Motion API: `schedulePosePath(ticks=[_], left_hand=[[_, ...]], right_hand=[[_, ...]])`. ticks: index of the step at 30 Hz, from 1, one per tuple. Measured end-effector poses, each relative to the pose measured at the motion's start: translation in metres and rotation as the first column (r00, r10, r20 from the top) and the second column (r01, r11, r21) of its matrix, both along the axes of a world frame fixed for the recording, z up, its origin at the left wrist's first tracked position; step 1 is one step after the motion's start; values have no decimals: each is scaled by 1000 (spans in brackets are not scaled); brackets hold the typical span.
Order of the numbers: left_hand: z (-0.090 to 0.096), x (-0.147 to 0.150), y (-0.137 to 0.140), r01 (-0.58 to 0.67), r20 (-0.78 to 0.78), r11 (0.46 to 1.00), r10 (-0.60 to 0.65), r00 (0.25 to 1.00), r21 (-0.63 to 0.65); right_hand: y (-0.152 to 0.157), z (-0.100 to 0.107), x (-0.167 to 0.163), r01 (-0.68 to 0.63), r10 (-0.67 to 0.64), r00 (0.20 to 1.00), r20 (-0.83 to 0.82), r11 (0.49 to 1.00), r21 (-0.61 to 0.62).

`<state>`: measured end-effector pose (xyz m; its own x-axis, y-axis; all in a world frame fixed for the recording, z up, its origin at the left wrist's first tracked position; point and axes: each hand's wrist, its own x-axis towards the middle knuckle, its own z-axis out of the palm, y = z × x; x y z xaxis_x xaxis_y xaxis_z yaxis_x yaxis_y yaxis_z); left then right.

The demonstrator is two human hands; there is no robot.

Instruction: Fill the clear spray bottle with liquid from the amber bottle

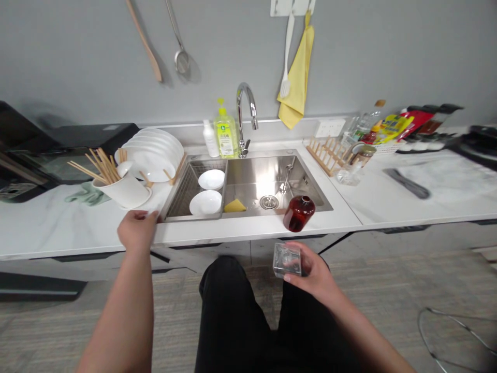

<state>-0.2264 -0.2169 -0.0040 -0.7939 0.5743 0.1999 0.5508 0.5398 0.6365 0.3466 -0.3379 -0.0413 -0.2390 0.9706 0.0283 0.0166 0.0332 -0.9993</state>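
My right hand [314, 274] is closed around a small clear square container [286, 259], held in front of the counter edge above my knees. Just beyond it, a dark red glass bottle [298, 215] stands on the front rim of the sink [256, 178]. Over the counter, left of the sink, my left hand [135, 230] has its fingers pinched together. A small pale thing shows at its fingertips, too blurred to name. Near that hand is a white utensil holder [128, 190] with several chopsticks and a white spoon. Behind it, white plates [153, 155] lean in a wooden rack.
Two white bowls [205, 202] sit in the sink's drain basket, with a yellow sponge [235, 205] alongside. Behind stand a tap [244, 114] and a yellow-green soap bottle [226, 135]. On the right are a wooden rack [328, 154], jars, and black tongs [407, 184].
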Motion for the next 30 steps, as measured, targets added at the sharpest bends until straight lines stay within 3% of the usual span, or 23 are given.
schedulePosePath(ticks=[3, 8, 14, 16, 19, 21, 23, 25, 26, 28, 30], left_hand=[[-3, -2, 1, 33, -18, 998, -34, 999, -49], [1, 2, -2, 38, -18, 999, -39, 999, -16], [13, 25, -27, 85, -108, 974, -63, 992, 211], [11, 55, -48, 142, -136, 937, -102, 985, 320], [-7, 131, -97, 335, -97, 777, -337, 936, 533], [-23, 191, -135, 474, 14, 643, -601, 799, 602], [-37, 245, -171, 621, 194, 516, -837, 511, 590], [-45, 285, -199, 725, 311, 377, -922, 232, 577], [-47, 299, -210, 748, 347, 334, -926, 148, 573], [-46, 317, -223, 762, 378, 312, -921, 95, 568], [-41, 325, -229, 754, 384, 335, -916, 119, 565]], right_hand=[[2, 2, -3, -11, 11, 1000, 5, 1000, 7], [-1, 6, -13, -55, 55, 998, 3, 998, 31], [-20, 13, -15, -91, 93, 995, -32, 994, 60], [-28, 16, -12, -102, 105, 994, -36, 993, 66], [-39, 17, -9, -119, 122, 992, -34, 990, 78], [-46, 17, -9, -130, 137, 989, -56, 985, 116], [-53, 16, -9, -138, 154, 984, -85, 976, 168], [-60, 15, -10, -150, 174, 979, -111, 969, 194], [-64, 15, -10, -158, 184, 975, -123, 969, 190], [-72, 15, -11, -168, 194, 970, -148, 971, 173], [-81, 16, -11, -170, 197, 967, -159, 971, 170]])
